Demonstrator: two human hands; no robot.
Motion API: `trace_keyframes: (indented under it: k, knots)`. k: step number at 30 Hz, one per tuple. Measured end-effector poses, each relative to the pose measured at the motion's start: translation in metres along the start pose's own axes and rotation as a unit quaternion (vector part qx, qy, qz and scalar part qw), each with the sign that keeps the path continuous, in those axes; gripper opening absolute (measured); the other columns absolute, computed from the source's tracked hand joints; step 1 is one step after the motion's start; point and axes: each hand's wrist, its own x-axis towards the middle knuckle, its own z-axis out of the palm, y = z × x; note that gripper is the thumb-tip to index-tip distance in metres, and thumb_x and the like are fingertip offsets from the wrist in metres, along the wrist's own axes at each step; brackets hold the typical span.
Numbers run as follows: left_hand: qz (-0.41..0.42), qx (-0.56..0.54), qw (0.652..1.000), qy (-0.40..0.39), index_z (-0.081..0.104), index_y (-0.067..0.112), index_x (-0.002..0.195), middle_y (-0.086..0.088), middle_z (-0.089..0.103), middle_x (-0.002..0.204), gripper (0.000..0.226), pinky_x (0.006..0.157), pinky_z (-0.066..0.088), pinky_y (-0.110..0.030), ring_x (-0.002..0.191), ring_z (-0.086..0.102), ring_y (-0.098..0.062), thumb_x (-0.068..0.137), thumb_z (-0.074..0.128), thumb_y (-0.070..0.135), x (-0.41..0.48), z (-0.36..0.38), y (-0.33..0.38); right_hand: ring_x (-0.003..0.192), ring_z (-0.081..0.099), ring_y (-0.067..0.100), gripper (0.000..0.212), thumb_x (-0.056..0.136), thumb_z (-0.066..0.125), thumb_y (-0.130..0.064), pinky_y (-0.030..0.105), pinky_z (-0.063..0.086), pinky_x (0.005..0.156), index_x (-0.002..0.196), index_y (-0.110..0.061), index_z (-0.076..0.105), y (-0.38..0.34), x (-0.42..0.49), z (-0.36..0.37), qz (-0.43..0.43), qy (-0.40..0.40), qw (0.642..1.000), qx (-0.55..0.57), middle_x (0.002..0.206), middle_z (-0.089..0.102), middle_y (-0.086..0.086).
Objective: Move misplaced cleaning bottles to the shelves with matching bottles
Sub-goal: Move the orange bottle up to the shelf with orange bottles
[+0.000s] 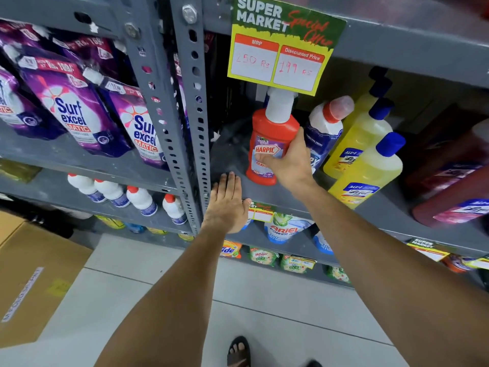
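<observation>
My right hand (287,158) is shut around a red Harpic bottle (270,133) with a white cap, which stands upright on the grey shelf (267,193). Right beside it stands a white and blue bottle with a red cap (326,125). Further right is a row of yellow Lizol bottles with blue caps (366,165). My left hand (227,203) lies flat and open on the shelf's front edge, left of the red bottle and holding nothing.
A price sign (283,46) hangs over the red bottle's cap. Dark red bottles (449,178) lie at the far right. Purple Surf Excel pouches (68,107) fill the left bay, with small white bottles (140,198) below. A cardboard box (31,276) sits on the floor.
</observation>
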Motion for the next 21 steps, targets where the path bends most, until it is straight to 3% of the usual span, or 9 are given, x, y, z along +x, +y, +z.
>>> trace_keyframes:
  k: [4,9,15,19,21]
  knots:
    - [0.005,0.007,1.0,-0.002,-0.008,0.003,0.153,-0.013,-0.013,0.163,0.069,0.118,-0.012,-0.041,0.149,-0.015,-0.026,0.103,0.02,0.042,0.0,-0.002,0.0,0.123,0.062,0.026,0.079,0.074,0.089,-0.015,0.044,0.054,0.102,0.139,-0.013,0.045,0.005,-0.011,-0.009,0.006,0.015,0.999,0.031,0.136,0.063,0.008]
    - [0.004,0.013,1.0,0.0,-0.007,0.002,0.153,-0.014,-0.01,0.163,0.069,0.122,-0.003,-0.043,0.15,-0.01,-0.027,0.103,0.022,0.04,-0.003,-0.01,0.003,0.118,0.063,0.019,0.081,0.072,0.09,-0.012,0.035,0.053,0.098,0.14,-0.016,0.045,0.012,-0.036,-0.034,0.003,0.008,0.999,0.045,0.134,0.064,0.004]
    - [0.06,-0.013,0.979,0.192,0.007,0.0,0.153,-0.016,0.005,0.163,0.064,0.122,0.014,-0.046,0.151,0.005,-0.027,0.103,0.031,0.031,-0.035,-0.041,0.011,0.107,0.065,0.012,0.073,0.071,0.089,-0.006,0.027,0.053,0.093,0.127,-0.022,0.046,0.011,-0.068,-0.073,-0.037,-0.023,0.997,0.058,0.116,0.066,-0.006]
    - [0.053,0.001,0.956,0.287,0.015,0.004,0.153,-0.014,0.016,0.162,0.062,0.121,0.018,-0.045,0.15,0.012,-0.026,0.102,0.034,0.034,-0.068,-0.08,0.022,0.093,0.066,-0.007,0.071,0.071,0.089,-0.004,0.007,0.051,0.078,0.123,-0.027,0.046,-0.004,-0.089,-0.103,-0.07,-0.039,0.994,0.081,0.109,0.066,-0.014]
    - [0.045,0.019,0.941,0.335,0.017,0.004,0.153,-0.014,0.018,0.162,0.062,0.121,0.018,-0.045,0.15,0.014,-0.027,0.103,0.036,0.034,-0.088,-0.103,0.031,0.087,0.066,-0.013,0.071,0.068,0.089,-0.003,0.011,0.054,0.075,0.12,-0.028,0.048,-0.019,-0.097,-0.12,-0.096,-0.043,0.99,0.089,0.103,0.067,-0.02]
